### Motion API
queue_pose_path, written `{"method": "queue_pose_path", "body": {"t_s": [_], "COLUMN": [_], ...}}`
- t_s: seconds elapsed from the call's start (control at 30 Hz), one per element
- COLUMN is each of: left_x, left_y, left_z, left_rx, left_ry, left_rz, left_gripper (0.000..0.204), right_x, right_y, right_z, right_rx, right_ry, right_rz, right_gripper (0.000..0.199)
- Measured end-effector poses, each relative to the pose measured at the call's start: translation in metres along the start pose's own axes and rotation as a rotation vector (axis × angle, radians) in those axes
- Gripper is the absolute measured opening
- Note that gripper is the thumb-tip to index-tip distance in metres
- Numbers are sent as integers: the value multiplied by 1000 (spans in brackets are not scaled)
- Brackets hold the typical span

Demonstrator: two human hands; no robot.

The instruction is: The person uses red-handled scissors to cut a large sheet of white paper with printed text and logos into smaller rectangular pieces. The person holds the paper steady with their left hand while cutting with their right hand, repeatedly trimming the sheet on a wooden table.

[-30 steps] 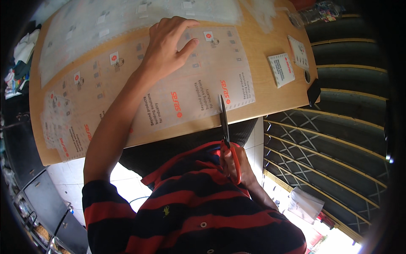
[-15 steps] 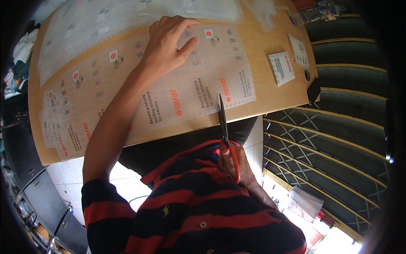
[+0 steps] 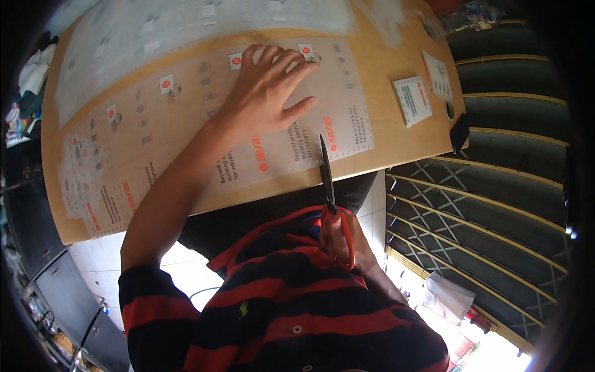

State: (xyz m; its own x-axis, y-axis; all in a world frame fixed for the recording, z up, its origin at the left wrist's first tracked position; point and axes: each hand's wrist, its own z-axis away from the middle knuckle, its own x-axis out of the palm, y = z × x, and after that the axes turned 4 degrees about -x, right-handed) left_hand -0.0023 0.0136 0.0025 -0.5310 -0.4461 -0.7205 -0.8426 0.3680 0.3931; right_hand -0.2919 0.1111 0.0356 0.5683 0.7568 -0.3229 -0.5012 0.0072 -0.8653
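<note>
Since the earlier frame, little has shifted: my left hand (image 3: 268,93) remains spread on the sheet with only a slight change of finger placement, and the scissors (image 3: 330,192) stay in much the same position, their tips resting over the sheet's near edge.

My left hand lies flat, palm down, fingers splayed, pressing on the clear plastic sheet (image 3: 204,133). It grips nothing; it only bears down on the surface. This sheet is thin, glossy and translucent, divided into a row of small pouches, each marked with a red square and blocks of printed text. It lies across the wooden table (image 3: 396,139), a smooth, light-brown board with a rounded edge.

My right hand (image 3: 347,239) is clenched around the red plastic handles of the scissors, held close to my chest. The blades are dark metal, long and narrow, closed or nearly closed, pointing away from me, with the tips over the near edge of the sheet, just right of my left thumb.

A second, paler plastic sheet (image 3: 186,31) lies farther back on the table. One small white rectangular packet (image 3: 413,100) lies flat to the right, well apart from my left hand. My shirt (image 3: 291,310) is knitted, with red and dark blue stripes.
</note>
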Motion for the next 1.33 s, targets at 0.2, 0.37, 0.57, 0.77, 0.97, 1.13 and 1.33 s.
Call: {"method": "queue_pose_path", "body": {"t_s": [0.2, 0.37, 0.57, 0.77, 0.97, 1.13, 1.33], "left_x": [2, 1, 8, 5, 5, 4, 7], "left_y": [2, 4, 0, -2, 2, 2, -1], "left_z": [2, 0, 1, 0, -1, 0, 2], "left_rx": [-37, -54, -201, -307, -329, -353, -343], "left_ry": [-9, 8, 127, 181, 199, 180, 108], "left_rz": [7, 0, -62, -124, -120, -120, -47], "left_gripper": [43, 40, 27, 25, 22, 21, 21], "right_x": [-6, -7, -9, -16, -16, -12, -19], "right_y": [-16, -21, -22, -35, -34, -33, -29], "right_z": [-9, -12, -11, -22, -28, -28, -25], "right_rx": [140, 151, 220, 195, 260, 254, 249], "right_ry": [6, 37, 43, 26, 17, 19, -26], "right_rz": [5, 87, 89, 52, 98, 106, -69], "right_gripper": [73, 73, 74, 71, 71, 76, 79]}}
